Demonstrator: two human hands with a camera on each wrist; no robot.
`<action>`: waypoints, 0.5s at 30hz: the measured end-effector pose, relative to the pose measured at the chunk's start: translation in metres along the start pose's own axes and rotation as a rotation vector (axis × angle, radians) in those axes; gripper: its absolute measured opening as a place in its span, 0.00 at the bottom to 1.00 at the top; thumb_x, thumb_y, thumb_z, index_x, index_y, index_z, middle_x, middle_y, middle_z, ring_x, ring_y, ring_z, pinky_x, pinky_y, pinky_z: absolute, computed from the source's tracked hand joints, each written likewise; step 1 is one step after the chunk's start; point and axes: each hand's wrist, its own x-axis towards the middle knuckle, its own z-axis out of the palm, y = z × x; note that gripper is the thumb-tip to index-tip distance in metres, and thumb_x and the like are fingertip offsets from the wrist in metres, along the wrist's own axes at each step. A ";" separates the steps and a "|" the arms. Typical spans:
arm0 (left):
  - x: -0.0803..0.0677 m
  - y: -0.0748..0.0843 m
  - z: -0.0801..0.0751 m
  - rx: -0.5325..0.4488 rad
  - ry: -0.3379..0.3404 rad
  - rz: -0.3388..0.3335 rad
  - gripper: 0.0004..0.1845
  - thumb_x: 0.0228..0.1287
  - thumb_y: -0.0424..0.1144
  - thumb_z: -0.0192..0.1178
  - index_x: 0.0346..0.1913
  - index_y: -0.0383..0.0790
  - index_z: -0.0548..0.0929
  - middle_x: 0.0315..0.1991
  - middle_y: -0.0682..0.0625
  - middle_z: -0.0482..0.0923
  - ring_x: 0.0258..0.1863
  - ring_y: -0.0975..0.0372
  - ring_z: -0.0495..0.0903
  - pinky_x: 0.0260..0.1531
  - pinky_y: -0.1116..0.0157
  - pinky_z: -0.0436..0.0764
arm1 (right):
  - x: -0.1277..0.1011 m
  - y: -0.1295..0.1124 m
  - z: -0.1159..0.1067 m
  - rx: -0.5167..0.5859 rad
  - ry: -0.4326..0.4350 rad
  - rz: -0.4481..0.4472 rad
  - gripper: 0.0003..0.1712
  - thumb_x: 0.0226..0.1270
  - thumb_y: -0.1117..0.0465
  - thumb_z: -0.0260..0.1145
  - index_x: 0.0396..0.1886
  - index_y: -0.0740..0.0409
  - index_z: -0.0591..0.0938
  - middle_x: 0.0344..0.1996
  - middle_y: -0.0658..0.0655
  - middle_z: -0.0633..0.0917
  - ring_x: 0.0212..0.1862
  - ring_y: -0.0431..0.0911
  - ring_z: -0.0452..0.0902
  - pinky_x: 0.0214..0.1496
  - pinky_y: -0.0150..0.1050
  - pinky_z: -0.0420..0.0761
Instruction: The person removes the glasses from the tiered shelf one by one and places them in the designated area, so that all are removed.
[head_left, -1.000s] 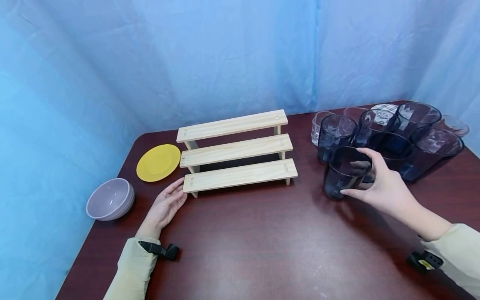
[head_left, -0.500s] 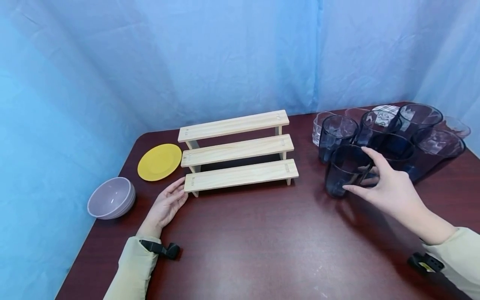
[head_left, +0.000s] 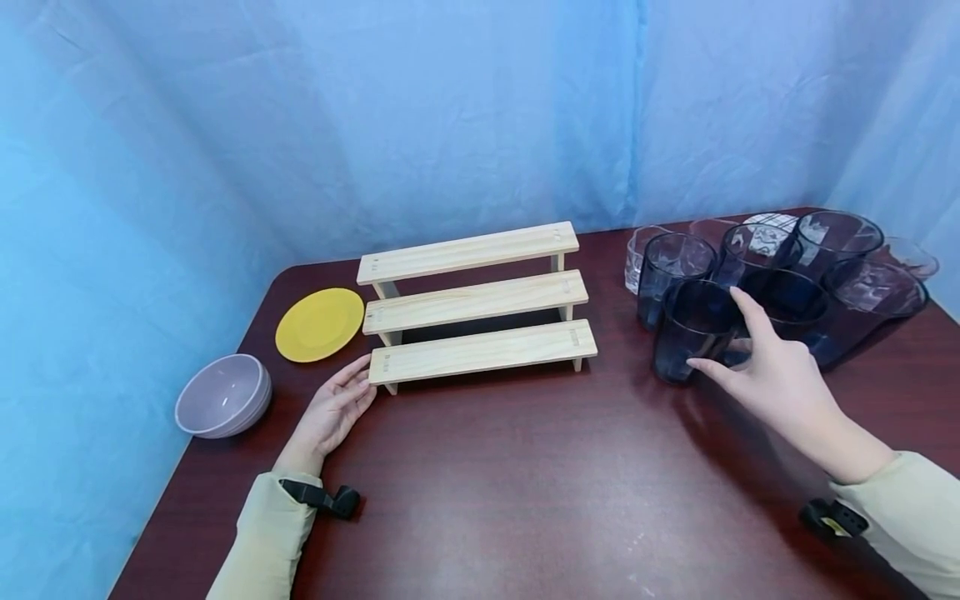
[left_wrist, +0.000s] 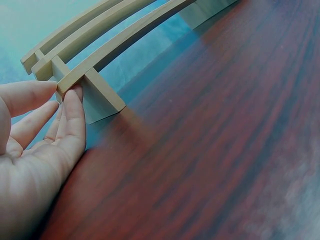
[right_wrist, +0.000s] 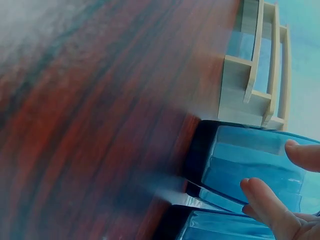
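In the head view, my right hand (head_left: 783, 383) holds a dark tinted drinking glass (head_left: 686, 337) upright, thumb on the near side and fingers around its right side. Seen from the right wrist, thumb and fingers lie along the wall of this glass (right_wrist: 235, 155), whose dark base is at the tabletop. My left hand (head_left: 333, 412) pinches the left end of the lowest step of a three-step wooden display rack (head_left: 483, 350). The left wrist view has the thumb on the board's corner (left_wrist: 70, 82) and fingertips beneath it.
Several more dark glasses (head_left: 840, 229) stand close together behind and right of the held one, with clear glassware (head_left: 633, 258) among them. A yellow plate (head_left: 318, 325) lies left of the rack; nearer are stacked lilac bowls (head_left: 221, 398). Blue cloth (head_left: 465, 117) hangs behind the table.
The right hand and its glass have shifted slightly away from me, closer to the other dark glasses. My index finger has moved off the rim to its right. The left hand and rack keep their place.
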 end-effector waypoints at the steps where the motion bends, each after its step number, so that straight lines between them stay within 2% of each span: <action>1: 0.000 0.000 0.000 -0.001 0.003 -0.002 0.34 0.70 0.23 0.45 0.74 0.32 0.45 0.45 0.56 0.77 0.44 0.69 0.78 0.46 0.74 0.77 | 0.001 0.000 0.001 0.003 0.001 -0.001 0.55 0.57 0.56 0.72 0.75 0.59 0.47 0.35 0.79 0.81 0.22 0.53 0.81 0.17 0.41 0.75; 9: -0.002 -0.004 -0.002 0.004 -0.006 0.020 0.33 0.70 0.23 0.45 0.74 0.31 0.45 0.45 0.56 0.77 0.45 0.69 0.78 0.47 0.74 0.77 | 0.001 0.002 0.003 -0.001 -0.002 -0.002 0.55 0.57 0.56 0.72 0.74 0.60 0.47 0.36 0.80 0.81 0.24 0.56 0.82 0.17 0.41 0.75; 15: 0.000 -0.006 -0.002 -0.019 -0.007 0.022 0.30 0.69 0.24 0.47 0.72 0.36 0.54 0.46 0.55 0.77 0.45 0.68 0.78 0.46 0.74 0.78 | -0.001 0.003 0.000 -0.012 -0.008 0.002 0.55 0.57 0.54 0.71 0.74 0.58 0.47 0.36 0.78 0.81 0.26 0.57 0.83 0.20 0.47 0.77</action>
